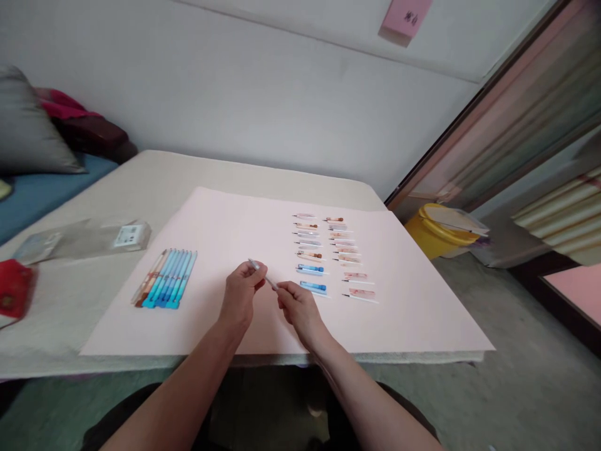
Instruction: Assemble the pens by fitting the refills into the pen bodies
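Observation:
My left hand (240, 291) pinches the upper end of a slim pale pen (271, 284) in front of me, just above the pink sheet. The pen's lower end is in the closed fingers of my right hand (300, 308). It slants down to the right between them. To the left lies a row of blue pens (171, 279) with brown ones (151, 279), side by side. Right of my hands, two columns of short pen parts are spread out, including blue pieces (310, 270) and pinkish pieces (359, 293), with thin pale sticks beside them.
A large pink sheet (225, 216) covers much of the cloth-covered table (154, 175). Left of it lie a clear plastic packet (89, 241) and a red item (14, 291). A yellow bucket (429, 232) stands on the floor at right. A wall (263, 94) bounds the back.

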Demonstrator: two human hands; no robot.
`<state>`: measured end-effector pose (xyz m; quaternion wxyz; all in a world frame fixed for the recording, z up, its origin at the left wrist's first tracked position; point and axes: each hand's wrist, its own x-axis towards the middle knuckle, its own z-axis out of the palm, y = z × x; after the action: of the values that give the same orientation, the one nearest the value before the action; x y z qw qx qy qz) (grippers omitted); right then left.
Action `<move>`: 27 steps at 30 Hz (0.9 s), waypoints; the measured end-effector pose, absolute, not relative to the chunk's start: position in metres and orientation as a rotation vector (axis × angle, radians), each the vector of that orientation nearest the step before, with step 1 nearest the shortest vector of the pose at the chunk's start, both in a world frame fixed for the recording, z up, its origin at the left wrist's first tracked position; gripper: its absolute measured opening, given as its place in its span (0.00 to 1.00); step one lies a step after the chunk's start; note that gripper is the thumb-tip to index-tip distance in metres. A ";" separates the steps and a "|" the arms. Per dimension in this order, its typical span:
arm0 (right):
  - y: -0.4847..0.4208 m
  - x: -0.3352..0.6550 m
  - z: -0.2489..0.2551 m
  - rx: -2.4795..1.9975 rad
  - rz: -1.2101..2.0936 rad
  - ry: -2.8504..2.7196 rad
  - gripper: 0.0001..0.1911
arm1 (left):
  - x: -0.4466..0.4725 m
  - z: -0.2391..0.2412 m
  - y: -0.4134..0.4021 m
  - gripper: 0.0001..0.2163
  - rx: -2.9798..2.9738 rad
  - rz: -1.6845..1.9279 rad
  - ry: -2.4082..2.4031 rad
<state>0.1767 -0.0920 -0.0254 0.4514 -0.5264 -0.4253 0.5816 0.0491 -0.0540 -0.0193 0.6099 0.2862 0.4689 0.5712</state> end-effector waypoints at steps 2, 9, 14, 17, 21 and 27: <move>-0.092 0.175 -0.024 -1.237 1.619 -0.866 0.11 | 0.049 -0.019 -0.054 0.12 0.636 1.332 1.045; -0.092 0.175 -0.022 -1.161 1.700 -0.706 0.12 | 0.050 -0.015 -0.055 0.14 0.644 1.320 1.015; -0.094 0.174 -0.025 -1.144 1.717 -0.732 0.11 | 0.048 -0.014 -0.052 0.10 0.701 1.377 1.169; -0.094 0.174 -0.027 -1.147 1.727 -0.720 0.11 | 0.045 -0.017 -0.049 0.12 0.665 1.371 1.118; -0.092 0.175 -0.028 -1.152 1.717 -0.711 0.11 | 0.043 -0.018 -0.048 0.15 0.649 1.342 1.039; -0.093 0.173 -0.027 -1.165 1.697 -0.746 0.12 | 0.042 -0.014 -0.047 0.12 0.719 1.374 1.245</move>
<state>0.1734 -0.0928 -0.0273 0.4581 -0.4730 -0.3030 0.6889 0.0422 -0.0475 -0.0138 0.5451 0.3032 0.5249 0.5791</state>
